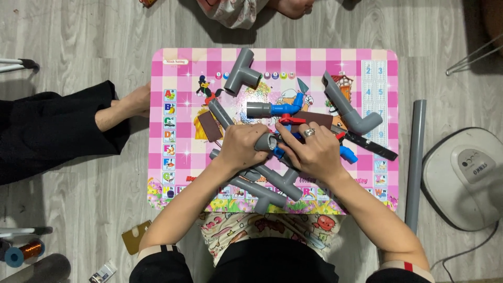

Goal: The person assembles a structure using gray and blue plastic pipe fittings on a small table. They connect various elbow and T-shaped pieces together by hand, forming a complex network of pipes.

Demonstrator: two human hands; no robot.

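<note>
Currently itemised: two hands at the middle of a pink checked table (173, 78). Left hand (243, 147) is closed over the end of a grey pipe fitting (268, 141); right hand (313, 152), wearing one ring, is curled onto the same cluster from the other side, knuckles nearly touching the left; what its fingers grip is hidden. One blue valve with a red handle (287, 111) lies just beyond the fingertips, joined to a short grey stub. One grey tee fitting (242, 73) sits further beyond the left hand, apart from the rest. One long grey pipe with an angled end (348, 107) runs beyond the right hand toward the far right corner. Joined grey tee pieces (267, 183), at least two, pass under both wrists to the near edge. One dark flat bar (372, 145) lies just right of the right hand. One brown card (209, 127) rests left of the left hand. Off the table: one loose grey pipe (415, 157) on the floor to the right, one white round appliance (463, 175) beyond it. Open tabletop remains along the left column and far edge; the centre is crowded. Another person's foot (133, 102) rests at the left edge.
</note>
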